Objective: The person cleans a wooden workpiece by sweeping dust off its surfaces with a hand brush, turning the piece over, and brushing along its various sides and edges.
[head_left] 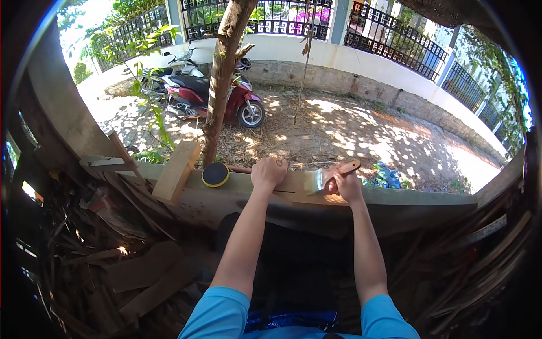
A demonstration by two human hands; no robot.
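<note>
A flat wooden board (299, 189) lies on top of the low wall. My left hand (269, 173) rests closed at the board's left end, its fingers wrapped over the edge. In my right hand (343, 183) is a paintbrush (350, 167) with a wooden handle, its pale bristles pointing left over the board. A round black and yellow pad (215, 175) sits on the wall to the left of my left hand. Further left, a thick wooden block (176, 172) lies across the wall.
The low wall's ledge (418, 197) runs left to right. A tree trunk (222, 73) rises just beyond it. Scrap wood (147, 268) is piled below at the left. Outside are a red scooter (234, 101), a fence and a blue crumpled item (385, 175).
</note>
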